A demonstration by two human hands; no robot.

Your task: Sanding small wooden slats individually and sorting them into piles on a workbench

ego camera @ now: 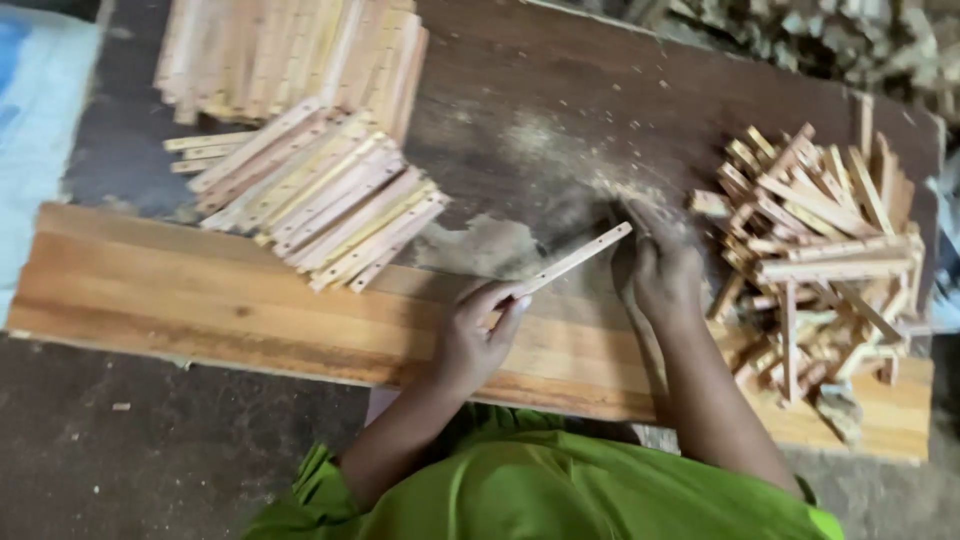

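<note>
Two hands work with thin wooden strips on a dusty board.

The left hand (pixel 470 335) pinches one end of a thin strip (pixel 572 260), fingers closed on it; the right hand (pixel 660 265) lies flat on the board (pixel 520 100), fingers together. Farther off, a loose pile of sticks (pixel 815 250) lies right and stacked strips (pixel 320 195) left.

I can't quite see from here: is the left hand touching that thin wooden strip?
Touching. The head view shows the left hand pinching the near end of the wooden strip between its fingertips.
</note>
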